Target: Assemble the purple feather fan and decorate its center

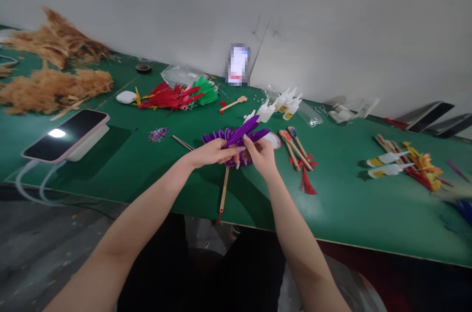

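Observation:
Purple feathers [241, 131] fan out above both my hands at the middle of the green table. My left hand [210, 153] is closed, fingers pinching the feathers' lower ends from the left. From the other side my right hand [262, 156] presses thumb and fingers onto the same feathers. Below the hands a wooden handle [224, 188] with a red cord at its end points towards the table edge; its upper end is hidden by the hands and feathers. Tweezers [182, 142] lie just left of my left hand. Behind my right hand a white round thing [273, 140] is partly covered.
Several glue bottles [282, 105] stand behind the hands. Carved wooden sticks [295, 147] with a red tassel [307, 182] lie to the right. Red feathers [169, 96], green feathers [206, 92], sequins [158, 134] and a phone [68, 132] are left. A lit phone [239, 64] leans on the wall.

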Available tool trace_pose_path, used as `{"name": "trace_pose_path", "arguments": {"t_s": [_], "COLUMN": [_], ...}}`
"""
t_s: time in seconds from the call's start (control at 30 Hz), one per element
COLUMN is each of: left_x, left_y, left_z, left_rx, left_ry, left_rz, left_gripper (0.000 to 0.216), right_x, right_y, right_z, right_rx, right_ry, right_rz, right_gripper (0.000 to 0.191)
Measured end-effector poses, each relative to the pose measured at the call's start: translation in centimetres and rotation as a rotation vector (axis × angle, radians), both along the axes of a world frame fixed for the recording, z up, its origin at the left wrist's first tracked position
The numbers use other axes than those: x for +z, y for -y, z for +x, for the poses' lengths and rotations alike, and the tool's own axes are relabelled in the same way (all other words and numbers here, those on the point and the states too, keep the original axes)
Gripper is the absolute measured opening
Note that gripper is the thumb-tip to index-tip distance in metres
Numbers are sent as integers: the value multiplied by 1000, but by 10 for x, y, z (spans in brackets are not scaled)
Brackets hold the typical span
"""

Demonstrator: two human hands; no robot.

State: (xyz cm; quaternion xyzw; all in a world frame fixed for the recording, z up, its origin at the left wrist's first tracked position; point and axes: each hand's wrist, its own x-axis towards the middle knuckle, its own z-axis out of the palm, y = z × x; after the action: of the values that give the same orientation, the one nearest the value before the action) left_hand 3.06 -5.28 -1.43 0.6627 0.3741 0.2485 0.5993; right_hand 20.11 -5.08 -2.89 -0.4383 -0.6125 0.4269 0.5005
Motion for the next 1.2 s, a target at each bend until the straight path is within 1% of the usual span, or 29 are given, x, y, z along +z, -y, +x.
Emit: {"name": "trace_pose_path", "arguments": {"t_s": [0.07, 0.13, 0.37, 0.43, 0.5, 0.57, 0.63, 0.73, 0.83, 0.97, 1.1, 1.2], "left_x": [0, -1, -6, -8, -9, -11, -12, -12, -11, -7, -5, -4], "left_y": [-1, -2, -3, -3, -2, -3, -4, -5, -4, -1, -1, -2], "left_z": [-1, -2, 6, 9, 11, 12, 12, 11, 11, 11, 10, 9], "left_rx": [28, 89, 450, 518, 560, 559, 535, 496, 455, 378, 336, 292], "left_ry": [51, 86, 63, 60, 64, 89, 114, 117, 65, -43, -66, -92], "left_rz": [-23, -23, 220, 280, 313, 308, 275, 241, 274, 349, 350, 379], "left_gripper": [44, 44, 40, 39, 39, 39, 40, 41, 42, 38, 29, 24], "right_x": [0, -1, -6, -8, -9, -10, -11, -12, -13, -11, -10, -10], "right_y": [0, 1, 6, 8, 9, 9, 8, 6, 7, 8, 7, 6], "right_z": [-1, -1, -9, -12, -15, -16, -17, -18, -19, -17, -13, -12], "right_rx": [-11, -37, -150, -179, -201, -207, -178, -113, -20, 73, 169, 156], "right_ry": [-16, -5, 132, 122, 89, 52, -5, -113, -161, -182, -159, -111], "right_rz": [18, 66, 327, 338, 305, 266, 223, 132, 33, -69, -128, -128], "right_gripper": [42, 38, 32, 30, 31, 35, 38, 39, 45, 53, 58, 62]}}
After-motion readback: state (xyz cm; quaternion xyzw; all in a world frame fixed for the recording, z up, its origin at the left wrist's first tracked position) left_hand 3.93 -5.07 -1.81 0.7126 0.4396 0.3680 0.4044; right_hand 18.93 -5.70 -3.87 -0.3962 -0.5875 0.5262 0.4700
